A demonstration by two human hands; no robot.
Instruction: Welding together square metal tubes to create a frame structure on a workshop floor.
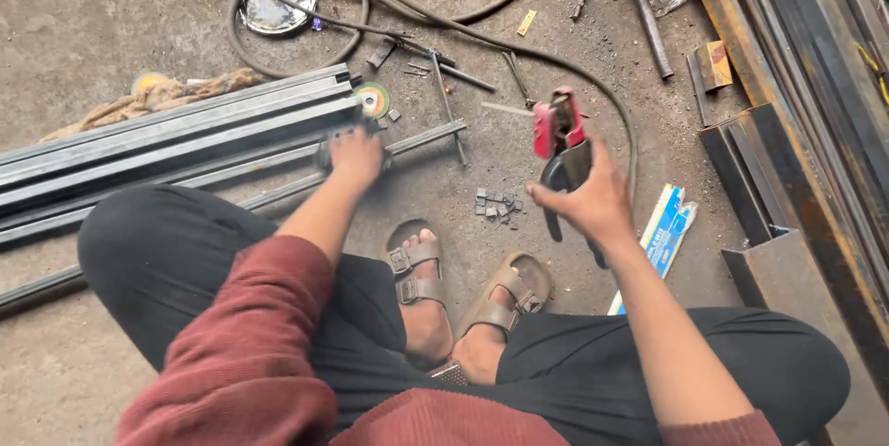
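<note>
Head view: my left hand (356, 155) presses the long grey steel tubes (176, 145), their length running nine-to-three; my right hand (593, 201) clenches the red-and-black electrode holder (559, 136) at three o'clock.

Even, soft daylight; faint shadows; left hand (356, 155) perhaps motion-blurred

Steel tubes (176, 145) lie left; small, perhaps metal, offcuts (495, 206) before the sandals (463, 284).

Red-and-black electrode holder (561, 145), grey steel tubes (176, 145), maroon sleeve (250, 344).
</note>
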